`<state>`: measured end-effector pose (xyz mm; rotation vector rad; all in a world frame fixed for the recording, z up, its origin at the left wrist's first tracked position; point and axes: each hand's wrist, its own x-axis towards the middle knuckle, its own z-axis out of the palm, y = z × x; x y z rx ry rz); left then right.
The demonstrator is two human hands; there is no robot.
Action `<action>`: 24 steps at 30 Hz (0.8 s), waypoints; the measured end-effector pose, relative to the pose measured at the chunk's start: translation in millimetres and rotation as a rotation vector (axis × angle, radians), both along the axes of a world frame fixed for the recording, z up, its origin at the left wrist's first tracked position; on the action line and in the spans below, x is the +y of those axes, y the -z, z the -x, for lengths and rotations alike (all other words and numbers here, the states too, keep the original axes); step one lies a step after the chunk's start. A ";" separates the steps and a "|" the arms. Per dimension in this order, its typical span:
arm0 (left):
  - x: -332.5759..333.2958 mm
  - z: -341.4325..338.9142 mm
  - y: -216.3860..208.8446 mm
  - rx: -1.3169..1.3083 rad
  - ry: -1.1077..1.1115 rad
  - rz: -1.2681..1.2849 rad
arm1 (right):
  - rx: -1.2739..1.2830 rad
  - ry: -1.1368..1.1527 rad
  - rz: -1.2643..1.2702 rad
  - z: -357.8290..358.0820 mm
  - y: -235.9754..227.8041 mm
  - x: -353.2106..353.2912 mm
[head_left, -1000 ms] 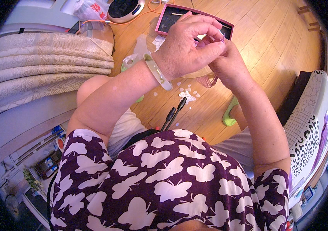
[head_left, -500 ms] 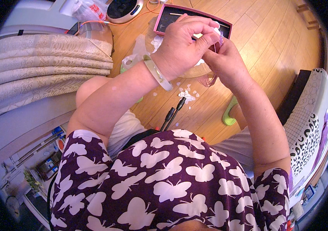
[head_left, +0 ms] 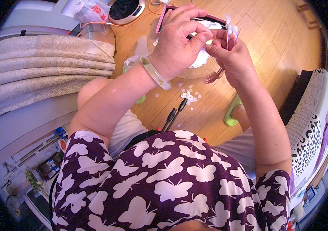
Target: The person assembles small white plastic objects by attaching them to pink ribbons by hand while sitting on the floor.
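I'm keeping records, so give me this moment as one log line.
right hand: holding thin reddish strands | left hand: beside it, grip unclear | floor: white scraps scattered | pink-edged box: beyond hands

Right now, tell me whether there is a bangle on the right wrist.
No, the pale bangle sits around the wrist of the left hand, and the right hand has a bare wrist.

Beyond the grip, the left hand [head_left: 179, 43] hides much of a pink-rimmed box [head_left: 159, 24]. The right hand [head_left: 232, 57] covers the base of the white-and-purple piece [head_left: 231, 30].
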<state>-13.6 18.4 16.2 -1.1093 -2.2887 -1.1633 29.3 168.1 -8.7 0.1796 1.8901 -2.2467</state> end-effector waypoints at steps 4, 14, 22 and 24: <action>-1.7 7.8 25.7 -0.051 -0.005 -0.139 | 0.066 0.005 -0.025 -0.2 2.4 -3.5; -4.9 8.1 27.2 -0.372 0.045 -0.158 | 0.064 0.056 -0.009 1.0 -6.0 -2.6; -12.7 10.8 42.4 -0.442 -0.017 -0.241 | 0.024 0.125 -0.030 2.7 1.5 7.9; -19.5 12.4 50.9 -0.521 0.001 -0.272 | 0.030 0.168 -0.017 0.8 7.9 15.6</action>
